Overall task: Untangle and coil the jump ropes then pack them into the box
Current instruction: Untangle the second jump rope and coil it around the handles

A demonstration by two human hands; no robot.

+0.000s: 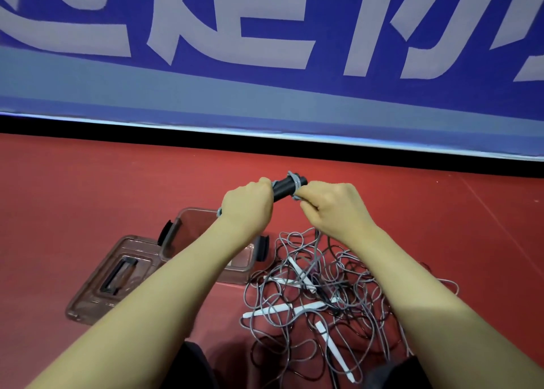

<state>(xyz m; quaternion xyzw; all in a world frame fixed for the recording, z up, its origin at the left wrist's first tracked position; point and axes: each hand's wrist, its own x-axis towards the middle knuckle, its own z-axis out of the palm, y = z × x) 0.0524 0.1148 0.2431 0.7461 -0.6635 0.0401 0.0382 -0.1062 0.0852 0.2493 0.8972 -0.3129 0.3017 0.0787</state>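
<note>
Blue banner (265, 50) at 12 o'clock over red floor (88, 182). Tangled rope pile (329, 294), white handles mixed in, at 5 o'clock; clear box (188, 226) open at 7, its lid (112, 276) just beside it. Left hand (247, 204) grips the black handles (287, 188); right hand (332, 206) pinches the grey cord (295, 182) wrapping them. Judgement: keep cord taut, lay turns side by side, feed slack from the pile without dragging knots.

Grey rope tangle (329, 288) beside open clear box (206, 241)
</note>
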